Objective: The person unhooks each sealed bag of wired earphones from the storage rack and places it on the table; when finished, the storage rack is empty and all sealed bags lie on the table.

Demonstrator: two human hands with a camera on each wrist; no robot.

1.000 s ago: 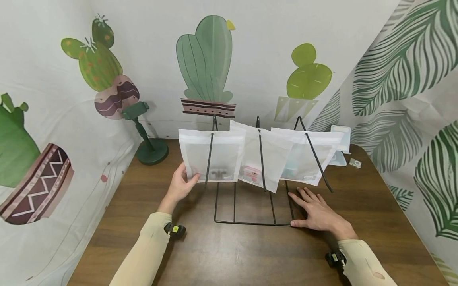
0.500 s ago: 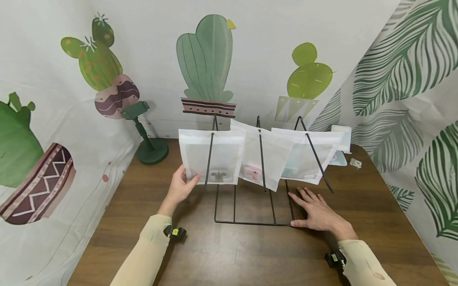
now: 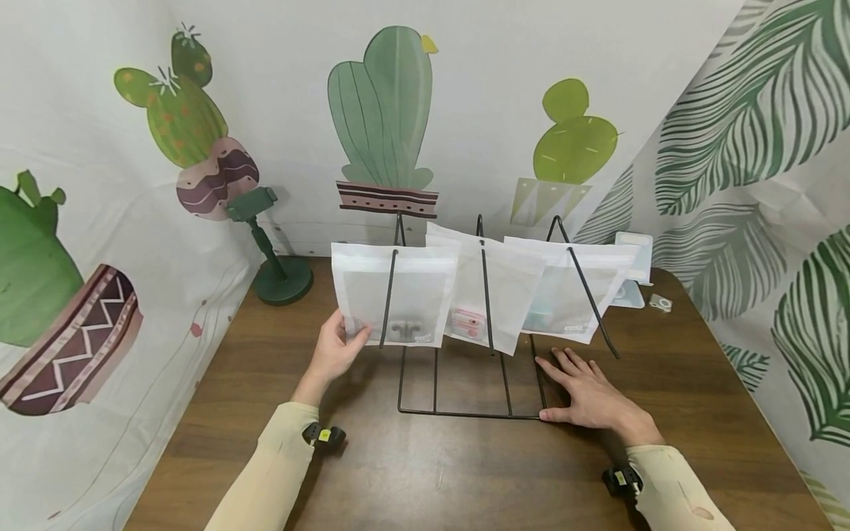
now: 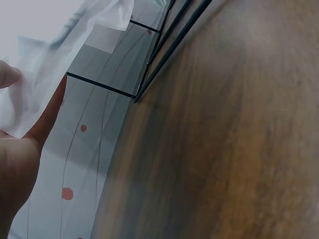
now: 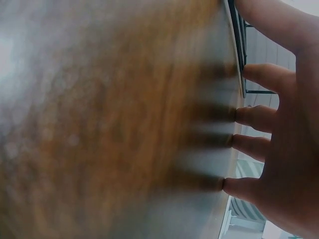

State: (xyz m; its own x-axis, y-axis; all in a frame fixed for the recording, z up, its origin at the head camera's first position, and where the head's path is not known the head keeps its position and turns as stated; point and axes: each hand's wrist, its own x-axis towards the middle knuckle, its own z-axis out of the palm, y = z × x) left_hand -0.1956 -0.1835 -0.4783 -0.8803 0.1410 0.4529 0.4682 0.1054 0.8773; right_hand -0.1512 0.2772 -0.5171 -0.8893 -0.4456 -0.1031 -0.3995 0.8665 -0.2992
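Three white translucent zip bags hang from the prongs of a black wire rack (image 3: 465, 415) on the table. My left hand (image 3: 332, 350) pinches the lower left corner of the left bag (image 3: 372, 287), thumb in front and fingers behind; the left wrist view shows the same bag (image 4: 45, 64) at the thumb. Something greyish shows through its bottom. A small pink-and-white item is visible inside the middle bag (image 3: 508, 280), and something pale blue inside the right bag (image 3: 578, 284). With fingers spread, my right hand (image 3: 591, 391) rests on the table, thumb and index finger at the rack's base.
A dark green stand (image 3: 282, 280) is at the back left of the wooden table (image 3: 398, 479). Pale blue cards (image 3: 631, 258) and a small silver clip-like item (image 3: 660, 302) lie at the back right. A cactus-printed cloth (image 3: 478, 110) hangs behind.
The left bag's top and bottom edges sit slightly lower, and its lower part has shifted a little in my left hand's pinch. My right hand stays in place.
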